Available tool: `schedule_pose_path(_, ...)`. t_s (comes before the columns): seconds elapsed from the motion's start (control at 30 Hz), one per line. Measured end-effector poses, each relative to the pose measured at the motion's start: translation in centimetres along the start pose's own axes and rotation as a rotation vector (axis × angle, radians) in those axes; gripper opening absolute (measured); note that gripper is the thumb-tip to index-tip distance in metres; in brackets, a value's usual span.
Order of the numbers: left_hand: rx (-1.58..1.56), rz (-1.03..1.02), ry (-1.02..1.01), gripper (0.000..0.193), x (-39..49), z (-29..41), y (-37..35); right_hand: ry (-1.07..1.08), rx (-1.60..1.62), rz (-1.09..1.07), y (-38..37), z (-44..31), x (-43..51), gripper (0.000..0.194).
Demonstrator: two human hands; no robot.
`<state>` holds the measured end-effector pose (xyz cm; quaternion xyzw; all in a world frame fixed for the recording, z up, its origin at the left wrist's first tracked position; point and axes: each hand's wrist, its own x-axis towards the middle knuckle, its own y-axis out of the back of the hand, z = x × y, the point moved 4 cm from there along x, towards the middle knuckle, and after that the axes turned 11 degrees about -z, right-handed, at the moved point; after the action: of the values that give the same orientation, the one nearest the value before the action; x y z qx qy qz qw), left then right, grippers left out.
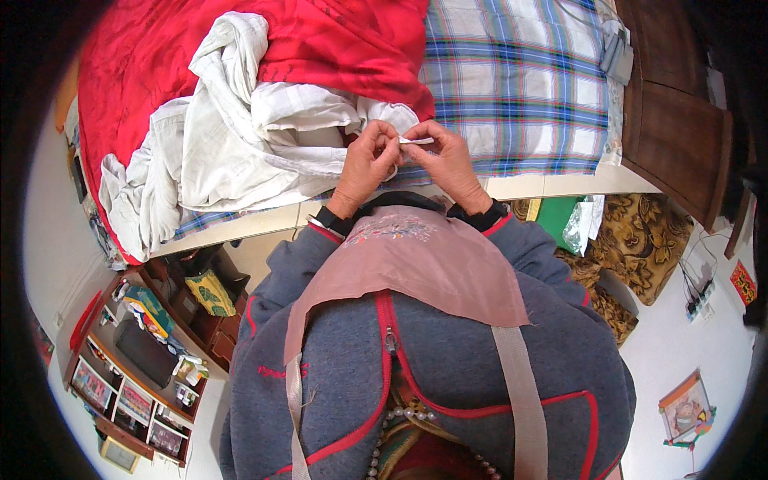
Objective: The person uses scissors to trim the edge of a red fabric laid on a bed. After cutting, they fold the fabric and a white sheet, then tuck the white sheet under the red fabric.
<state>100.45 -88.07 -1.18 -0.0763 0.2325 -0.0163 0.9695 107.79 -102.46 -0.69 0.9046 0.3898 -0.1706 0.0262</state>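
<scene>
My left hand (368,161) and my right hand (447,157) meet in front of me, fingertips pinching a small white strip (417,141), whose free end sticks out past my right fingers. Its exact kind cannot be told. Right behind my hands lies a crumpled white cloth (240,156), bunched in folds; whether the strip belongs to it is unclear. The cloth rests partly on a red blanket (336,42) and partly near a blue-and-white plaid sheet (516,84).
A dark wooden cabinet (678,132) borders the bed on the right, with a grey device (618,55) by it. The pale bed edge (528,186) runs before me. A shelf unit (162,402) stands lower left; a brown patterned cover (648,246) and green item (557,219) lie right.
</scene>
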Motion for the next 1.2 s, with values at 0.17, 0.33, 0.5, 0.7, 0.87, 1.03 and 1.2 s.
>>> schedule_pose_path(0.17,0.11,-0.014,-0.031,0.006,-0.2,0.8,-0.1,-0.072,0.122,0.002,0.0,0.9,0.1,0.012)
schedule_pose_path(0.33,0.223,-0.027,-0.094,0.01,-0.3,1.3,0.0,-0.046,0.039,-0.009,0.2,1.2,0.4,0.011)
schedule_pose_path(0.5,0.115,-0.101,-0.066,0.007,-0.1,1.0,-0.2,-0.048,-0.106,0.023,0.0,0.9,0.5,0.011)
schedule_pose_path(0.7,0.165,-0.079,-0.079,0.007,0.0,0.9,-0.1,-0.027,-0.05,0.099,-0.3,0.1,0.4,0.007)
schedule_pose_path(0.87,0.208,0.006,-0.063,0.006,-0.1,0.6,0.5,0.049,-0.115,0.014,-0.1,-0.6,0.1,0.019)
schedule_pose_path(1.03,0.228,0.092,-0.111,0.011,0.1,0.3,0.9,-0.09,0.151,-0.06,0.1,0.3,0.0,0.02)
schedule_pose_path(1.2,0.119,-0.005,-0.045,0.008,0.0,-0.1,0.7,-0.135,0.093,-0.07,0.2,0.6,0.1,0.016)
